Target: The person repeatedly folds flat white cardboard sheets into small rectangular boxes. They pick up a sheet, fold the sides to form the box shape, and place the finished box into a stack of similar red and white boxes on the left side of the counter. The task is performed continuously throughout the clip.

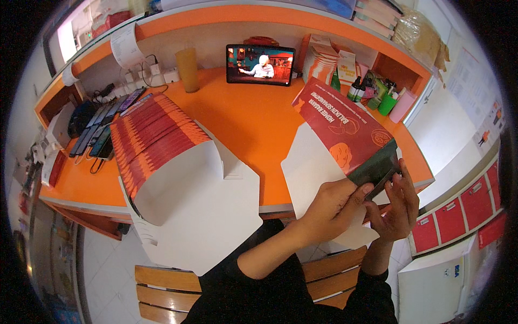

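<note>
A red printed cardboard box blank (337,121) with a dark green side panel and white flaps leans at the right of the orange desk, partly folded. My left hand (337,208) reaches across to it and pinches the edge of the dark green panel between thumb and fingers. At the panel's outer end my right hand (396,208) has its fingers bent around the cardboard, gripping it there. To the left lies a thick nested stack of cardboard boxes (156,135), red and orange outside. The front one's white inside faces me, its broad flap hanging over the desk edge.
A tablet (260,65) plays a video at the back of the orange desk (243,124). Beside it stands a tall amber cup (187,70). Several phones (100,127) with cables lie far left. Small bottles and a green pen cup (387,103) stand right. Slatted wooden seating (167,294) is below.
</note>
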A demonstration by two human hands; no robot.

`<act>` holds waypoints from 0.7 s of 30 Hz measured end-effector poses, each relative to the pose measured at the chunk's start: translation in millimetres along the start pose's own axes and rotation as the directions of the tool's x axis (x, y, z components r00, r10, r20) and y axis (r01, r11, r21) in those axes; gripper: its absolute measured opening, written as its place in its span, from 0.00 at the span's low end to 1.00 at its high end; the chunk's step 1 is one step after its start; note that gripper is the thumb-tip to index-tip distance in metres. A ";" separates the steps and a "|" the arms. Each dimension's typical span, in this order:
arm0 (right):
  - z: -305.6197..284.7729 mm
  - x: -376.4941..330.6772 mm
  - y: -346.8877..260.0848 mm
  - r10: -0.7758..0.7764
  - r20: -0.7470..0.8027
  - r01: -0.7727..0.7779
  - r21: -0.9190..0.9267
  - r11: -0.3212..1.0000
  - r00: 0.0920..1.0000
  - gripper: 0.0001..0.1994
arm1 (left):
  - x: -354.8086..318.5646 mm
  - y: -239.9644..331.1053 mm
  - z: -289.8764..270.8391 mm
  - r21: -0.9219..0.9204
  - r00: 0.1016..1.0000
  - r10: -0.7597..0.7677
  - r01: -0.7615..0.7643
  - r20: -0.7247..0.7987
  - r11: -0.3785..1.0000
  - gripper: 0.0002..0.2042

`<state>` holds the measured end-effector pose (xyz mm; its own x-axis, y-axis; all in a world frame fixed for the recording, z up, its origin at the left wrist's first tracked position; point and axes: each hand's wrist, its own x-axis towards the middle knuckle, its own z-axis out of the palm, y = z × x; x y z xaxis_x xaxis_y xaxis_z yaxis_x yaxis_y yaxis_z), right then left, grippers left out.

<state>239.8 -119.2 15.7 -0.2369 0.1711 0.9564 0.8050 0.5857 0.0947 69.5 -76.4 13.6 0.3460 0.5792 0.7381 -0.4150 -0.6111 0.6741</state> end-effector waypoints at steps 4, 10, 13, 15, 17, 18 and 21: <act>-7.3 4.9 -7.4 -0.013 0.128 -0.002 0.114 0.993 0.992 0.18 | -1.7 1.6 1.3 0.060 0.986 -0.026 0.036 -0.166 0.998 0.08; -10.1 -0.3 -9.4 -0.004 0.003 0.004 0.056 0.998 1.000 0.12 | -7.5 9.4 13.7 0.168 0.994 0.094 -0.083 -0.056 0.982 0.03; -0.9 -12.8 -8.3 0.132 -0.129 -0.130 0.025 0.991 0.983 0.11 | -12.2 10.9 18.8 0.210 0.992 0.125 -0.125 0.015 0.970 0.13; -0.7 -19.2 -7.4 0.148 -0.159 -0.141 0.056 0.988 0.976 0.10 | -14.1 10.8 19.7 0.206 0.990 0.137 -0.132 -0.010 0.970 0.18; -4.3 -22.6 -7.3 0.059 -0.178 -0.033 0.144 0.989 0.982 0.09 | -13.7 10.5 20.0 0.188 0.992 0.121 -0.123 0.018 0.974 0.19; -6.2 -23.5 -8.1 0.055 -0.166 -0.038 0.108 0.993 0.985 0.09 | -12.5 10.4 19.8 0.177 0.994 0.100 -0.106 0.042 0.978 0.18; -13.1 -24.9 -13.0 0.113 -0.200 -0.113 0.010 0.994 0.973 0.12 | -8.0 12.3 25.0 0.054 0.994 0.056 -0.061 0.096 0.997 0.17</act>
<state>242.3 -141.5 -5.7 -0.0305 0.0738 0.9968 0.8212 0.5704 -0.0171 82.7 -102.0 16.7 0.4018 0.4895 0.7739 -0.3890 -0.6738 0.6282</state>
